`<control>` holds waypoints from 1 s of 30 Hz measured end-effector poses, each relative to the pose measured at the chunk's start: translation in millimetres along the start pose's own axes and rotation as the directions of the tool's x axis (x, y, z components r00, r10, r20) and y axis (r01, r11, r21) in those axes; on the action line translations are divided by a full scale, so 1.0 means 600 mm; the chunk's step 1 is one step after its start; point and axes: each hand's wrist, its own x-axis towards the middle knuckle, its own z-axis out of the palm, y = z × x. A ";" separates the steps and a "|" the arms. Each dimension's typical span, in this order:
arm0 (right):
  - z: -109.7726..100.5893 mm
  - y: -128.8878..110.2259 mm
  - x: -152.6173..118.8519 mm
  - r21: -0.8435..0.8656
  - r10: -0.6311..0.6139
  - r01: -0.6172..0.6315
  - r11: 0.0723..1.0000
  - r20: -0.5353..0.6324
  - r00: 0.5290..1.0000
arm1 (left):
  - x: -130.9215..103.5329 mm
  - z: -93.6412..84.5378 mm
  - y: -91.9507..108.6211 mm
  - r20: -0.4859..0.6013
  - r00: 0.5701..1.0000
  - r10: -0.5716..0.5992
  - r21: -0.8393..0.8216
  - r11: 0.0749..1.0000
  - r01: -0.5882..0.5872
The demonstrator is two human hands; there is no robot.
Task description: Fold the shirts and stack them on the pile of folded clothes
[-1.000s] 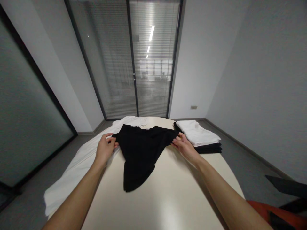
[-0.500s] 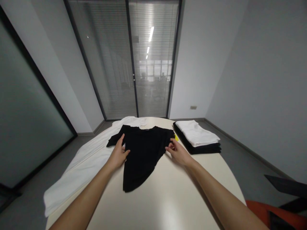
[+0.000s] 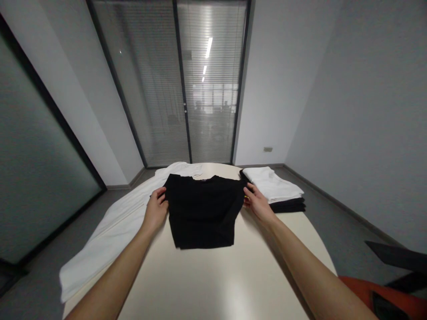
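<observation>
Black shirt [image 3: 203,213] on the surface [image 3: 200,284], between white cloth [image 3: 106,235] and folded clothes [image 3: 273,186] | left grip [image 3: 155,211] and right grip [image 3: 259,205] each pinching a side edge | imo pull both sides evenly and gently so it sits flat, no skewing | vs half a sec ago: bottom edge went from slanted to pretty much straight

Grey walls [image 3: 267,80], blinds [image 3: 210,129] behind glass, pale table [image 3: 200,284], probably an orange chair [image 3: 383,295]
</observation>
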 end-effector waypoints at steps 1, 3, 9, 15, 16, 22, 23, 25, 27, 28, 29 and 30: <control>-0.003 0.004 0.000 0.012 0.005 -0.005 1.000 0.033 0.999 | -0.003 0.005 -0.006 0.065 0.998 0.013 0.026 1.000 -0.015; -0.007 0.008 -0.003 -0.034 -0.040 0.045 0.998 0.125 0.991 | -0.011 0.010 -0.013 0.155 0.984 0.083 0.121 0.987 -0.103; 0.001 -0.005 -0.030 -0.581 -0.376 0.596 0.554 0.464 0.802 | -0.026 -0.003 0.002 0.091 0.991 0.102 0.557 0.819 -0.135; 0.036 -0.001 -0.049 -0.585 -0.243 0.752 0.302 0.716 0.655 | -0.031 -0.004 0.007 0.187 0.974 -0.130 0.665 0.747 -0.029; 0.040 0.001 -0.051 -0.590 -0.225 0.750 0.297 0.721 0.656 | -0.033 -0.003 0.006 0.186 0.975 -0.118 0.678 0.734 -0.041; 0.041 -0.003 -0.051 -0.651 -0.202 0.720 0.242 0.692 0.693 | -0.036 0.000 -0.004 0.199 0.977 -0.077 0.593 0.803 -0.058; 0.038 -0.007 -0.048 -0.655 -0.205 0.717 0.239 0.687 0.697 | -0.034 0.001 -0.007 0.207 0.976 -0.068 0.568 0.821 -0.063; 0.030 -0.015 -0.042 -0.657 -0.219 0.710 0.253 0.676 0.704 | -0.028 0.005 -0.014 0.205 0.978 -0.047 0.533 0.843 -0.071; 0.020 -0.023 -0.037 -0.658 -0.256 0.694 0.293 0.645 0.720 | -0.020 0.009 -0.018 0.161 0.986 -0.034 0.430 0.902 -0.039; 0.014 -0.027 -0.035 -0.651 -0.280 0.684 0.328 0.625 0.729 | -0.016 0.010 -0.018 0.127 0.991 -0.038 0.345 0.938 -0.009; 0.008 -0.031 -0.033 -0.634 -0.304 0.677 0.374 0.605 0.736 | -0.012 0.010 -0.017 0.088 0.995 -0.049 0.248 0.968 0.026; 0.002 -0.033 -0.032 -0.606 -0.327 0.668 0.433 0.585 0.742 | -0.009 0.010 -0.014 0.050 0.997 -0.065 0.148 0.987 0.057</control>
